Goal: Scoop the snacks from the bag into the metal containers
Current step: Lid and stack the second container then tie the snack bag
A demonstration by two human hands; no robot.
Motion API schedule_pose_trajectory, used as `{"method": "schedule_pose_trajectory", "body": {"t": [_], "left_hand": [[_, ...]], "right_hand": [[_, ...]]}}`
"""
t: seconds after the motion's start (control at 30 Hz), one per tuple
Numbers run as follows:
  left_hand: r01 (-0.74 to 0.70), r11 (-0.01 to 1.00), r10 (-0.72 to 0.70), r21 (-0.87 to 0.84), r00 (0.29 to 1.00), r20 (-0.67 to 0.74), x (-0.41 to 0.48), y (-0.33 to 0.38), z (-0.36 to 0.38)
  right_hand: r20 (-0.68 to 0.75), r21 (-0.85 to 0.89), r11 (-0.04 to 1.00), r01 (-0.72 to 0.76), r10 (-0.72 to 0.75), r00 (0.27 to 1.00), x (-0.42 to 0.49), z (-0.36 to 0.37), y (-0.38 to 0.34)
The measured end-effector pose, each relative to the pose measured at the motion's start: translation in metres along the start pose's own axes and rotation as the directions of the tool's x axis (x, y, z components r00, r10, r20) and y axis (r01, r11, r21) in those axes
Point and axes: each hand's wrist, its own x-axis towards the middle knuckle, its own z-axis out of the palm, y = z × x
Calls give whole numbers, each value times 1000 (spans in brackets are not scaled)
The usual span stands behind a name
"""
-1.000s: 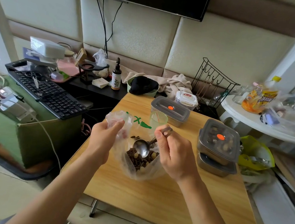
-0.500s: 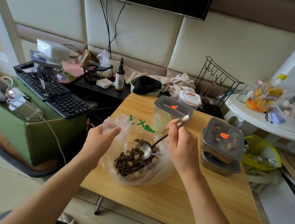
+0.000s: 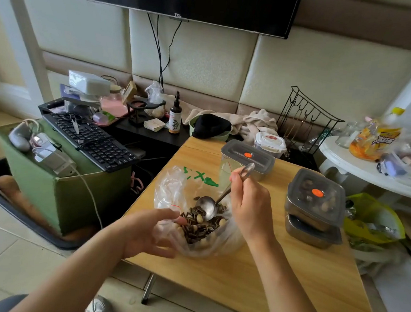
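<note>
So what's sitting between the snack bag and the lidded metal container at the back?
A clear plastic cup stands between the bag and the container, close to the container; the right hand, holding the spoon, partly covers it in the head view.

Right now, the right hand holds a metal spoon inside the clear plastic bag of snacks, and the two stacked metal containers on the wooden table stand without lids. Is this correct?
Not quite. The head view shows grey lids on both stacked metal containers, the upper with an orange dot. The right hand does hold the metal spoon inside the clear plastic bag.
</note>
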Motion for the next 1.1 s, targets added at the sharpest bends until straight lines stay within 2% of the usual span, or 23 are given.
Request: {"method": "schedule_pose_trajectory", "body": {"t": [0.17, 0.23, 0.3, 0.37, 0.43, 0.5, 0.57, 0.63, 0.7, 0.77, 0.8, 0.83, 0.87, 0.93, 0.97, 1.03, 1.1], "left_hand": [[-208, 970, 179, -129, 961, -209, 21, 4, 20], [-285, 939, 237, -194, 942, -236, 25, 8, 26], [-342, 922, 296, -184, 926, -237, 25, 13, 30], [-366, 929, 344, -54, 907, -243, 23, 16, 34], [-352, 915, 397, 197, 872, -286, 24, 13, 32], [-270, 863, 436, 428, 825, -360, 30, 7, 23], [-174, 798, 488, 577, 748, -449, 34, 3, 12], [-39, 694, 569, 719, 642, -515, 33, 2, 7], [34, 597, 691, 802, 487, -535, 26, 4, 6], [-83, 496, 833, 864, 327, -447, 22, 10, 7], [-190, 433, 881, 881, 298, -368, 24, 12, 7], [-290, 367, 909, 884, 312, -276, 27, 15, 9], [-367, 319, 916, 874, 356, -185, 30, 16, 13], [-387, 271, 886, 881, 458, -72, 41, 17, 24], [-351, 271, 860, 896, 506, -62, 47, 16, 29], [-260, 332, 792, 907, 599, -118, 61, 12, 33], [-168, 385, 726, 907, 662, -186, 73, 10, 32]], "right_hand": [[7, 21, 1000, -15, 15, 1000, 0, 0, 2], [10, 26, 999, -35, 35, 999, 1, -1, 4], [8, 38, 998, -59, 58, 998, 1, -1, 5], [-2, 49, 996, -73, 74, 997, 1, -3, 6], [-15, 58, 992, -113, 114, 993, 0, -5, 9], [-20, 61, 979, -193, 194, 981, -1, -7, 13], [-24, 42, 958, -284, 285, 958, -1, -10, 19], [-12, 37, 917, -398, 398, 917, -2, -11, 26], [8, 58, 857, -512, 512, 859, -1, -12, 31], [31, 95, 789, -607, 607, 794, -1, -13, 34], [35, 109, 758, -643, 644, 764, 0, -14, 35], [34, 116, 732, -671, 673, 739, 0, -14, 35], [29, 121, 714, -690, 692, 721, 0, -14, 35], [11, 130, 700, -702, 707, 707, 1, -14, 33], [2, 134, 701, -700, 707, 708, 2, -15, 32], [-18, 140, 710, -690, 698, 716, 4, -16, 30], [-48, 145, 725, -673, 685, 727, 6, -19, 29]]}}
